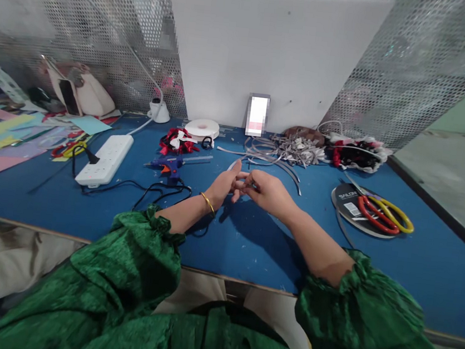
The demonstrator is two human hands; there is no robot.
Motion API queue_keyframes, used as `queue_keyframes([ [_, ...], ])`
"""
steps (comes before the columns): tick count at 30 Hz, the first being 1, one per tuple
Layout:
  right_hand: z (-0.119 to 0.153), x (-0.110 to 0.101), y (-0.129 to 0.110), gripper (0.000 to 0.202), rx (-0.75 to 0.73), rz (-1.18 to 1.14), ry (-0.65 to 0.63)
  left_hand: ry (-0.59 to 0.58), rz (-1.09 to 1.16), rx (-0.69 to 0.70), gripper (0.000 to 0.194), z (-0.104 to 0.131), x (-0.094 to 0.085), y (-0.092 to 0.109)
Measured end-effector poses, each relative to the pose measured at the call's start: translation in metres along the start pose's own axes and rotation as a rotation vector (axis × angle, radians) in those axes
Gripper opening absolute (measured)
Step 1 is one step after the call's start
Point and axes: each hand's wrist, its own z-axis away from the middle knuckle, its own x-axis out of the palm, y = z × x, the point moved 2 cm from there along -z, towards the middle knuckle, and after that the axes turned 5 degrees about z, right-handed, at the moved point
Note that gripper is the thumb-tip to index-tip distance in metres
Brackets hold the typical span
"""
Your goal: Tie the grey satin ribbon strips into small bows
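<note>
Over the middle of the blue table, my left hand (223,186) and my right hand (271,193) meet at the fingertips. A short end of pale grey ribbon (232,165) shows at my left thumb, and the rest of it is hidden by the fingers. My right hand is closed in a pinch against the left fingers; what lies between its fingertips is too small to make out. Just beyond both hands are loose grey ribbon strips (275,152) and a heap of small grey ribbon pieces (302,150).
Left of my hands lie a blue glue gun (168,165), a white power strip (106,160) and red-black bows (178,141). At right, red-and-yellow-handled scissors (383,212) rest on a ribbon spool (345,201). A phone (257,116) leans on a white board (272,50).
</note>
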Motion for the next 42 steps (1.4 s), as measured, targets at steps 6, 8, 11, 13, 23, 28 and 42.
queue_keyframes([
  [6,0.000,0.006,0.007,0.022,0.152,-0.243,0.169,0.022,0.062,-0.017,0.076,0.000,0.002,-0.003],
  [8,0.000,0.011,0.010,0.024,0.272,-0.435,0.226,-0.001,0.087,-0.016,0.076,0.001,0.004,-0.003],
  [11,-0.001,0.017,0.010,0.030,0.444,-0.722,0.352,-0.028,0.119,-0.016,0.074,0.002,0.008,-0.004],
  [13,-0.001,0.021,0.009,0.038,0.544,-0.888,0.409,-0.024,0.135,-0.012,0.071,0.003,0.010,-0.004],
  [23,-0.002,0.019,0.008,0.040,0.508,-1.092,0.333,-0.041,0.373,-0.026,0.046,0.006,0.013,-0.006],
  [28,-0.002,0.019,0.006,0.034,0.450,-0.933,0.287,0.059,0.384,-0.040,0.033,0.002,0.008,-0.012],
  [42,-0.002,0.007,0.010,0.021,0.357,-0.423,0.238,0.096,0.141,0.069,0.041,0.008,0.017,-0.006],
])
